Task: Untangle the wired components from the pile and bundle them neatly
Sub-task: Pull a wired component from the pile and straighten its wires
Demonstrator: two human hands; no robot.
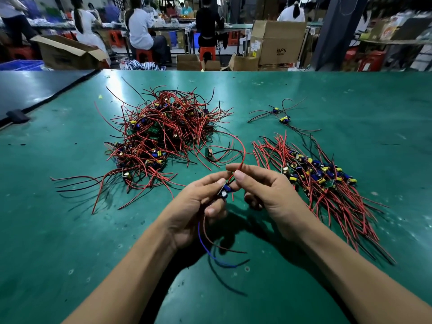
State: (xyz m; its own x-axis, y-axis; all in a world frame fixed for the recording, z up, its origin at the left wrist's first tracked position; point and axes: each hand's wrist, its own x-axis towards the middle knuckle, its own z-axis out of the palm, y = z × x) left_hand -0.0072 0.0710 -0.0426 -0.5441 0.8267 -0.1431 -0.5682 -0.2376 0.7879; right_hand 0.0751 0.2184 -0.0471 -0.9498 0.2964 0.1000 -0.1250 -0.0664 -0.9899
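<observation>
The left hand (196, 206) grips one component (225, 191); the right hand (268, 190), nearer the sorted bundle (327, 183) to its right, pinches the red lead (243, 150).

Big tangled pile (161, 139) of small boards with red and black leads sits left of centre, wires poking out every which way. On the right, the sorted batch (322, 183) lies with leads roughly parallel and boards clustered together. Two loose units (280, 114) sit behind it. A single component (225, 191) is held up in front, one red lead arcing upward, with a red and what looks like a blue lead dangling below.
</observation>
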